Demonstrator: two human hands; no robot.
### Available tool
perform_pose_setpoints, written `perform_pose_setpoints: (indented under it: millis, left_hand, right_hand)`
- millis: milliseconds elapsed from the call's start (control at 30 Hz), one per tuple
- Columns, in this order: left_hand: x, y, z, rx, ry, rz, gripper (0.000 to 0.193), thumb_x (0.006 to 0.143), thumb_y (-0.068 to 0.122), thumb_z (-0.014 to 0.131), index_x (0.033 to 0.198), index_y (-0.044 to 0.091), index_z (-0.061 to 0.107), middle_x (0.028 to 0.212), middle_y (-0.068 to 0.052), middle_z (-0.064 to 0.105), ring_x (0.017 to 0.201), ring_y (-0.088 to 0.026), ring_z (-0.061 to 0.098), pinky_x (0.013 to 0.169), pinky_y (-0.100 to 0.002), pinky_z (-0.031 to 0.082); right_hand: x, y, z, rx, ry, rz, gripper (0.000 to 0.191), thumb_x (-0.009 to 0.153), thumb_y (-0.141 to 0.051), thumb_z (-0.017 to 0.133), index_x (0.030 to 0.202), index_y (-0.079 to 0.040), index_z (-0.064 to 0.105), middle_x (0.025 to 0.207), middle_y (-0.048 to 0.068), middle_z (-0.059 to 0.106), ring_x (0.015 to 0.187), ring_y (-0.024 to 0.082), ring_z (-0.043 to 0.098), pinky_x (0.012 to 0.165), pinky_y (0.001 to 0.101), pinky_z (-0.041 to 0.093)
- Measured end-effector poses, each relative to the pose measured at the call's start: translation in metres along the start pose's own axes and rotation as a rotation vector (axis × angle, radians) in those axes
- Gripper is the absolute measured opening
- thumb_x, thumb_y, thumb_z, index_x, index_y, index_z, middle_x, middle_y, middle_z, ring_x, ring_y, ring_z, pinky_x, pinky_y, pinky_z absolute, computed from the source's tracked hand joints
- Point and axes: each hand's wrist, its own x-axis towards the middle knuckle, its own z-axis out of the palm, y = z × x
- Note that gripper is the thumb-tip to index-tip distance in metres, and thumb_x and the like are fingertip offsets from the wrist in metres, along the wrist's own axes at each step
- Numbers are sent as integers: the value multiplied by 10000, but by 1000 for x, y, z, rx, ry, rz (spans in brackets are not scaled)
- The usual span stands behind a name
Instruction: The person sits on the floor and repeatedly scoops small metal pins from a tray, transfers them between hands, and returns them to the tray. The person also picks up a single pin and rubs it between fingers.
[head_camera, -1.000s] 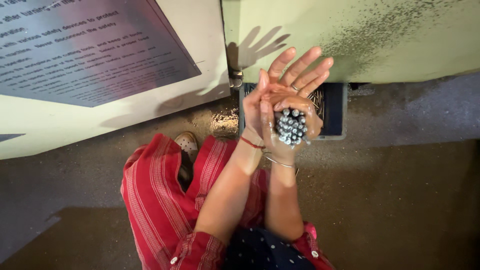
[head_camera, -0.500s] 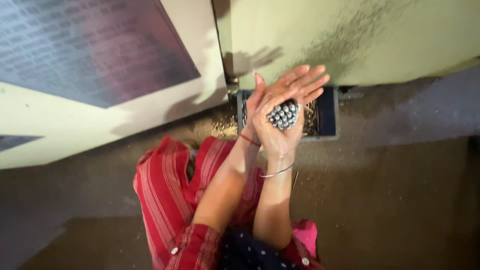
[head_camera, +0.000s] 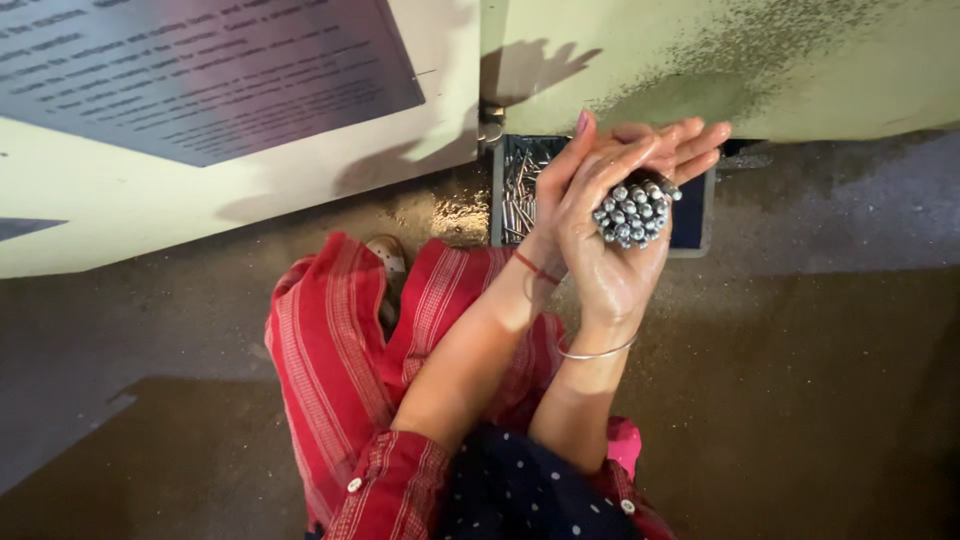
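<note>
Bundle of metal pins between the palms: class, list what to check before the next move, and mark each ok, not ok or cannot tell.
1. Bundle of metal pins pressed between both palms: ok.
2. Left hand flat against the bundle: ok.
3. Right hand cupping it from the other side: ok.
4. Pin ends level: cannot tell.
5. Tray directly under the hands: ok.
6. Loose pins lie inside the tray: ok.

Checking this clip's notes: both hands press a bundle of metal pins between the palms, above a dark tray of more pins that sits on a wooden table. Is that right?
Not quite. The head view shows the dark tray on the bare floor against the pale green machine base, not on a wooden table. The rest holds: left hand and right hand press the bundle of metal pins between the palms, above that tray.
</note>
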Motion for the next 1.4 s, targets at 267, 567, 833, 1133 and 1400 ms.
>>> perform_pose_setpoints:
  millis: [267,567,833,1133,1400]
  left_hand:
    - [0,2,0,51,-5,-29,637,1267,408,243,1204,-59,670,1418,-224,627,1447,-431,461,1313,-523,278]
    - [-5,3,-12,185,-40,-41,633,1278,402,212,1415,-67,615,1490,-192,592,1439,-393,452,1292,-488,289]
    - [-2,-33,34,52,155,293,519,1322,214,284,1192,-143,638,1363,-288,601,1345,-463,501,1220,-528,343]
    - [4,-1,-24,-8,30,4,557,1267,302,287,1220,-112,657,1443,-259,593,1369,-431,551,1265,-543,369]
    - [6,-4,-16,-1,4,21,543,1273,287,294,1197,-96,670,1371,-241,657,1352,-419,576,1262,-535,383]
  right_hand:
    - [-5,-5,0,58,14,43,102,917,96,658,1005,43,666,928,122,698,998,244,696,1033,380,574]
    - [-7,-11,-1,-204,18,-151,95,988,17,628,997,12,722,1037,139,752,1110,275,697,1098,414,508]
    - [-4,-20,1,-144,21,-17,79,984,18,635,978,15,714,1000,121,739,1071,260,692,1084,386,527]
    - [-2,-21,0,-111,4,12,63,986,21,642,972,20,704,987,112,735,1023,245,688,1080,370,538]
    - [-3,-20,1,-115,-39,27,83,1004,17,641,962,6,712,959,96,743,932,208,695,994,327,562]
